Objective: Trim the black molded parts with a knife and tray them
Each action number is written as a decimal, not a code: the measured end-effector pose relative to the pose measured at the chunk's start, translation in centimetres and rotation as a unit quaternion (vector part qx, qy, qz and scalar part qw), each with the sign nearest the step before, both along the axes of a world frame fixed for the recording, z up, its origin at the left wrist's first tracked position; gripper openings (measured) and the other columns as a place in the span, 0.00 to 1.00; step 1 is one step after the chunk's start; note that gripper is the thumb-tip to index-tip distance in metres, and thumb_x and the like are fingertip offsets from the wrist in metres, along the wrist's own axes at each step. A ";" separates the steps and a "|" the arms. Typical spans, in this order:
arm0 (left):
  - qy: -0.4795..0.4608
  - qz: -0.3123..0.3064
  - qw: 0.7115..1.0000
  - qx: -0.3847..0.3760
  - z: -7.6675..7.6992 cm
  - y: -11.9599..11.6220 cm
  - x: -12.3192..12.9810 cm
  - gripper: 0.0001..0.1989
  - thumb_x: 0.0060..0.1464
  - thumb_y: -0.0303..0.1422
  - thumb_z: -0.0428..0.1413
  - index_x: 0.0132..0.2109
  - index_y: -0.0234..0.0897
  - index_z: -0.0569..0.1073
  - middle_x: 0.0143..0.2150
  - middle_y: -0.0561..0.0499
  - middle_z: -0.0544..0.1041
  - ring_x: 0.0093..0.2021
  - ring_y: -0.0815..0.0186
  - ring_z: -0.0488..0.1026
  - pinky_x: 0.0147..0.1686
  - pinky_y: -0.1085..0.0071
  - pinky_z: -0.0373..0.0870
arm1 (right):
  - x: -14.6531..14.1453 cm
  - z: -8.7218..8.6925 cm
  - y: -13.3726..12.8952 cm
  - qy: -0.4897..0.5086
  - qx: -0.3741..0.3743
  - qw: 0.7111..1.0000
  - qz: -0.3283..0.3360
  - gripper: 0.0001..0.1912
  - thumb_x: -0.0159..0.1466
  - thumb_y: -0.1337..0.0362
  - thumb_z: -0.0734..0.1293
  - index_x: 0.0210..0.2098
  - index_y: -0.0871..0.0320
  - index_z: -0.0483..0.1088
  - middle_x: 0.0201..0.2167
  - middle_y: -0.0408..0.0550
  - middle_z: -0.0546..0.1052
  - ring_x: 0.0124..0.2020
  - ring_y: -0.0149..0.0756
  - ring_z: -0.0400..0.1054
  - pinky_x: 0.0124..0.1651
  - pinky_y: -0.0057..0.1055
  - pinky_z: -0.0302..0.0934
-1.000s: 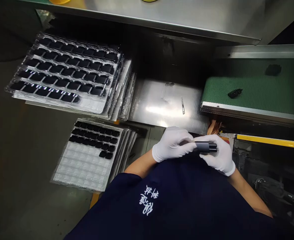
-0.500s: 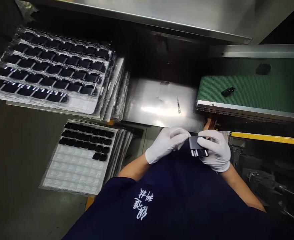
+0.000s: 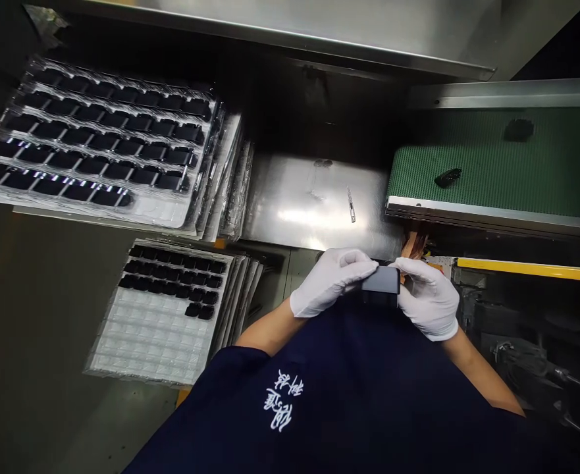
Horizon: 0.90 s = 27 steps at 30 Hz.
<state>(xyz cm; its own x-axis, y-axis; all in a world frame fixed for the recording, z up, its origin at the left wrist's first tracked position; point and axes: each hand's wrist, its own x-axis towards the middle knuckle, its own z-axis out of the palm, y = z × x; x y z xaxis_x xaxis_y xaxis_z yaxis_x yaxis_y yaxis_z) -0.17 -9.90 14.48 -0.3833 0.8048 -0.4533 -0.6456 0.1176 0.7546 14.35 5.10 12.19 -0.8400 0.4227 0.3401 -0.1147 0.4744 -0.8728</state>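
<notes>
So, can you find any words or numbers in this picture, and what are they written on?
White Chinese-looking characters on the navy blue shirt: upside down here and too blurred to read.
Dark grey rectangular block between the white-gloved left hand and white-gloved right hand: no writing shows on it.
I can read nothing else.

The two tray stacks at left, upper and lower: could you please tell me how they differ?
The upper stack has black parts in rows across nearly its whole top tray, while the lower stack has them only on its far part, white pockets showing nearer. The upper looks larger than the lower. Both are clear plastic trays piled in layers.
</notes>
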 end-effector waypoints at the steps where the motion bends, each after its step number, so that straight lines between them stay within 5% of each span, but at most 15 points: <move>1: -0.004 0.000 1.000 0.005 -0.1 0.0 0.0 0.24 0.53 0.49 0.68 0.27 0.36 0.66 0.18 0.61 0.57 0.19 0.76 0.50 0.19 0.75 0.44 | 0.0 0.1 -0.1 0.000 -0.004 1.000 -0.007 0.26 0.61 0.75 0.71 0.57 0.49 0.74 0.44 0.46 0.82 0.41 0.38 0.79 0.47 0.36 0.76; 14: -0.030 -0.006 0.993 0.112 -2.7 0.4 0.7 0.24 0.55 0.55 0.64 0.34 0.37 0.72 0.15 0.61 0.60 0.15 0.72 0.57 0.18 0.73 0.58 | -2.3 3.7 -0.7 0.026 -0.018 0.999 0.030 0.19 0.62 0.73 0.71 0.51 0.51 0.75 0.37 0.46 0.83 0.37 0.39 0.80 0.41 0.37 0.77; 19: -0.040 0.007 0.993 0.107 -2.4 0.1 0.0 0.21 0.56 0.51 0.64 0.35 0.36 0.74 0.16 0.60 0.62 0.15 0.72 0.58 0.18 0.73 0.59 | -2.5 2.8 -0.2 0.030 -0.017 0.995 0.088 0.33 0.61 0.74 0.70 0.64 0.47 0.69 0.43 0.46 0.83 0.41 0.40 0.79 0.45 0.39 0.77; 23: -0.040 0.006 0.997 0.064 -1.8 -0.8 -1.2 0.22 0.54 0.51 0.67 0.33 0.35 0.73 0.15 0.61 0.62 0.15 0.73 0.58 0.17 0.74 0.57 | -3.7 2.5 0.4 0.035 0.041 0.989 0.141 0.38 0.61 0.75 0.68 0.67 0.44 0.66 0.45 0.47 0.82 0.43 0.40 0.79 0.44 0.38 0.76; 27: -0.031 -0.004 0.999 0.012 -1.0 -1.9 -2.7 0.23 0.56 0.48 0.66 0.28 0.36 0.69 0.13 0.60 0.64 0.13 0.74 0.59 0.15 0.75 0.54 | -5.7 2.5 0.3 0.029 0.151 0.972 0.179 0.30 0.61 0.74 0.69 0.60 0.44 0.72 0.43 0.47 0.81 0.43 0.40 0.78 0.44 0.36 0.75</move>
